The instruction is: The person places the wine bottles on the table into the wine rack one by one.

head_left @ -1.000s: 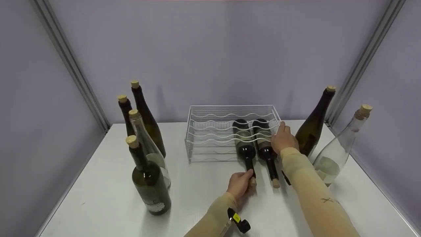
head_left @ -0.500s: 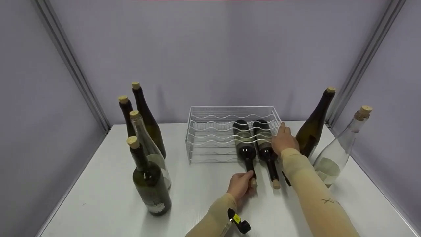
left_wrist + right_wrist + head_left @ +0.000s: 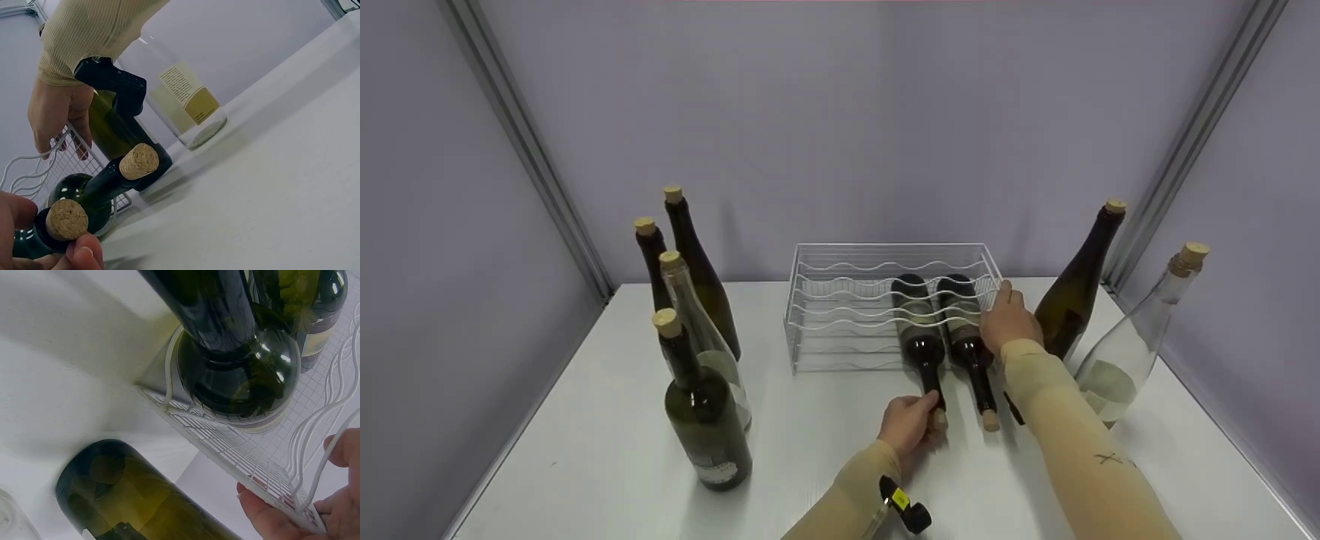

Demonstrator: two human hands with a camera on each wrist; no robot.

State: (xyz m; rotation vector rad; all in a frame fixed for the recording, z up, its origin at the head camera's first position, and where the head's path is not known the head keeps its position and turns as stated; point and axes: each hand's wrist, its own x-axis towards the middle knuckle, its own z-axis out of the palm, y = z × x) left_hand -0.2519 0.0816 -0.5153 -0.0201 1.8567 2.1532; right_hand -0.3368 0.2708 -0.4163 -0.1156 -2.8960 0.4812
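In the head view a white wire rack (image 3: 889, 325) holds two dark wine bottles lying side by side, necks toward me. My left hand (image 3: 906, 425) pinches the neck of the left wine bottle (image 3: 922, 350) just behind its cork. In the left wrist view, thumb and fingers wrap that neck below the cork (image 3: 67, 219). The right wine bottle (image 3: 969, 351) lies untouched beside it. My right hand (image 3: 1009, 321) grips the rack's right upper edge. In the right wrist view, its thumb and fingers hold the wire rim from both sides.
A green bottle (image 3: 1069, 304) and a clear bottle (image 3: 1121, 364) stand upright right of the rack. Several corked bottles stand at the left, a dark green bottle (image 3: 709, 427) nearest. Pale walls enclose the white table (image 3: 585, 442) at the back and sides.
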